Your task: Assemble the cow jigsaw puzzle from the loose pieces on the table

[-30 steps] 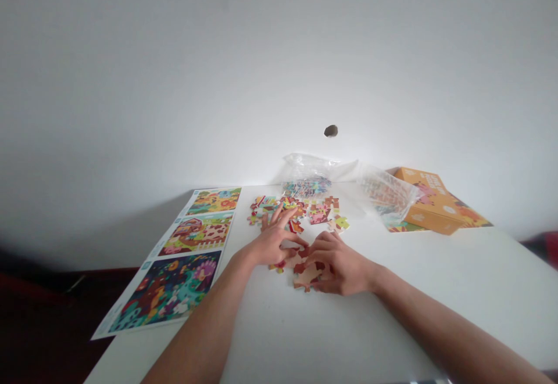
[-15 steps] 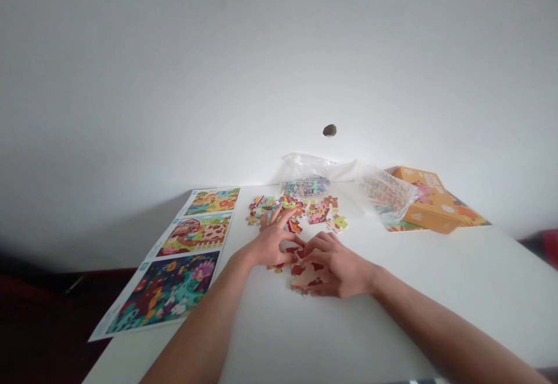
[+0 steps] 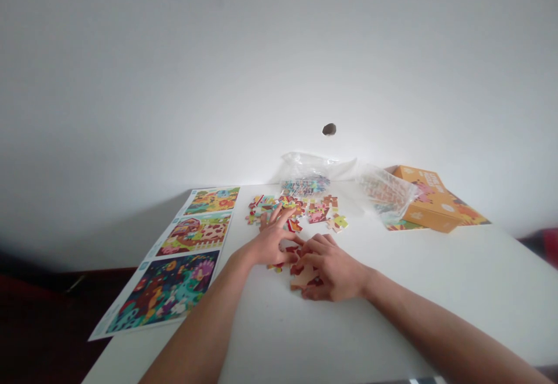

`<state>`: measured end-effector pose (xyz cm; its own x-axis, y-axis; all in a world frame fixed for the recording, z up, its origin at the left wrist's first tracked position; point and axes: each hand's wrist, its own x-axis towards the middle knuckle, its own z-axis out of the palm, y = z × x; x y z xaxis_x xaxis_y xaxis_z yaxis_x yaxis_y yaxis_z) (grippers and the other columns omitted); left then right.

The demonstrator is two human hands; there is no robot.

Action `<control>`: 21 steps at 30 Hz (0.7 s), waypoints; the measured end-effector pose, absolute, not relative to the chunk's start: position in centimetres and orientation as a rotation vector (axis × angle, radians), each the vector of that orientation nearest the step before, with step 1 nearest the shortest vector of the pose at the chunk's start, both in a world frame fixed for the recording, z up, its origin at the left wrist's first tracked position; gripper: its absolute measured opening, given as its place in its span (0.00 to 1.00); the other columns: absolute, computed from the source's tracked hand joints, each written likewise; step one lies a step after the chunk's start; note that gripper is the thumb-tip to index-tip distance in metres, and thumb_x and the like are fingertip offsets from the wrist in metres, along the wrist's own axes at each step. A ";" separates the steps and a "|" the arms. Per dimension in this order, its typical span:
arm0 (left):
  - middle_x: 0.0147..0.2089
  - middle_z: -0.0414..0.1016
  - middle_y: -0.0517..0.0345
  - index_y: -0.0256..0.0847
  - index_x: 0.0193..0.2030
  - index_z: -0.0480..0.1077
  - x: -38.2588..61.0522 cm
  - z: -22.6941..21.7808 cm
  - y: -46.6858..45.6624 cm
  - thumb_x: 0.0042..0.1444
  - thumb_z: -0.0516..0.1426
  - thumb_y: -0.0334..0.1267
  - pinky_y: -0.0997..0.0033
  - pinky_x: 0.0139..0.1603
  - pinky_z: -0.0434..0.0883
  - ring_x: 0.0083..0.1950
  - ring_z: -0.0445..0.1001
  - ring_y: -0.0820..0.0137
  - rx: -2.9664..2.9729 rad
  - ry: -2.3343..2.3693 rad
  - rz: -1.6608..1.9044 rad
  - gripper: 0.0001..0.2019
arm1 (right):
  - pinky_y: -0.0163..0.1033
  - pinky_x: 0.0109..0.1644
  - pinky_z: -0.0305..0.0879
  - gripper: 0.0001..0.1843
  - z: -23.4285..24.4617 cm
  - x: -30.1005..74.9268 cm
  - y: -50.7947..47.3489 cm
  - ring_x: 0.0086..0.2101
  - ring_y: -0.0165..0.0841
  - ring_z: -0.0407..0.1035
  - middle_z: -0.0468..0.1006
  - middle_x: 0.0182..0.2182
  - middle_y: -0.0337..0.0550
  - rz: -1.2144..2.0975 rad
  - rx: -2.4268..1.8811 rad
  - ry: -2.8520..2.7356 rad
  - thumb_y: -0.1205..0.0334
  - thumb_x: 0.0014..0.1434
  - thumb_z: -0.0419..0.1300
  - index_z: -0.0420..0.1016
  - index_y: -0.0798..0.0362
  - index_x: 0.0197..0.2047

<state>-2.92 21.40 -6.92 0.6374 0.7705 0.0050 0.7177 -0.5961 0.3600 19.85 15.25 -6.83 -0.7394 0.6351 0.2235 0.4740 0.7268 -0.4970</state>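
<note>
Right hand point(image 3: 333, 269) slid slightly toward left hand, fingers curved over tan-red jigsaw pieces point(image 3: 302, 276) at lower centre; grip on them unclear. Left hand point(image 3: 272, 244) spread wide, just beside. Loose colourful pieces point(image 3: 292, 210) farther up, on white tabletop point(image 3: 370, 326).

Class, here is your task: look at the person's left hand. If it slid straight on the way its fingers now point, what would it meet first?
It would probably meet the loose jigsaw pieces just beyond the fingertips of the left hand. Depth is hard to judge from this view, so the fingers may already be touching them.
</note>
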 end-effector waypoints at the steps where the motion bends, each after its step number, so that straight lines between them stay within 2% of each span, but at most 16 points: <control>1: 0.78 0.35 0.66 0.56 0.46 0.81 -2.9 -6.9 21.4 0.48 0.68 0.44 0.26 0.68 0.29 0.75 0.30 0.35 2.533 1.194 0.226 0.16 | 0.50 0.56 0.54 0.26 -6.8 19.9 15.2 0.51 0.44 0.62 0.72 0.53 0.45 0.587 -0.850 -2.557 0.48 0.48 0.72 0.77 0.44 0.50; 9: 0.78 0.35 0.67 0.57 0.45 0.81 -2.7 -6.7 21.3 0.48 0.68 0.43 0.25 0.67 0.29 0.75 0.30 0.35 2.528 1.202 0.219 0.15 | 0.49 0.56 0.54 0.28 -6.8 19.9 15.3 0.50 0.43 0.62 0.73 0.53 0.43 0.590 -0.834 -2.577 0.46 0.49 0.72 0.76 0.43 0.52; 16: 0.78 0.35 0.68 0.56 0.47 0.81 -2.9 -7.0 21.4 0.47 0.68 0.43 0.29 0.69 0.28 0.76 0.28 0.36 2.537 1.176 0.253 0.17 | 0.50 0.57 0.55 0.28 -6.8 19.9 15.3 0.51 0.43 0.62 0.73 0.54 0.44 0.579 -0.835 -2.594 0.45 0.50 0.71 0.76 0.42 0.53; 21: 0.78 0.35 0.69 0.57 0.45 0.81 -2.8 -6.8 21.4 0.48 0.68 0.43 0.25 0.68 0.29 0.75 0.30 0.34 2.524 1.194 0.233 0.16 | 0.50 0.56 0.55 0.27 -6.8 19.9 15.3 0.51 0.44 0.62 0.74 0.54 0.44 0.578 -0.827 -2.588 0.46 0.49 0.71 0.77 0.42 0.52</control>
<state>-2.83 21.35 -6.79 0.6339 0.7734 0.0037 0.7180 -0.5902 0.3690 19.89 15.28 -6.75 -0.7633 0.6105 0.2113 0.4625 0.7448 -0.4811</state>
